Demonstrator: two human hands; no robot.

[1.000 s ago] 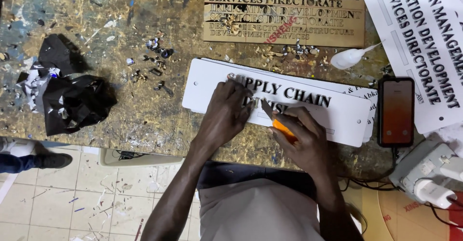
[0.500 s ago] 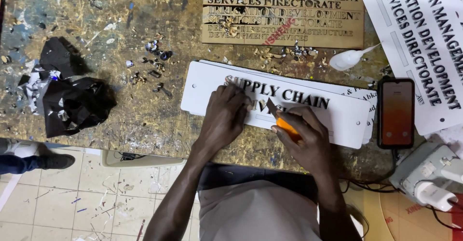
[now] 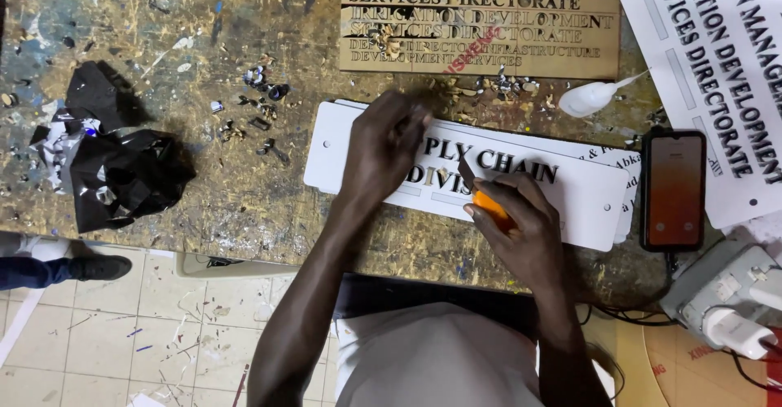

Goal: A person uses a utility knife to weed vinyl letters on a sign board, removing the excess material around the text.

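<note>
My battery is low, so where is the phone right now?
In the head view the phone lies screen-up at the right of the workbench, just right of the white sign plate and above the white power strip.

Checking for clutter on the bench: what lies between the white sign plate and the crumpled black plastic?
In the head view, small dark offcuts on scarred worktop lie between white sign plate and black plastic.

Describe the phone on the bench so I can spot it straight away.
Start at the white sign plate under the right hand on the scarred wooden bench. Just past its right end lies the phone, screen up. It is the only dark-framed slab with an orange-lit screen.
</note>
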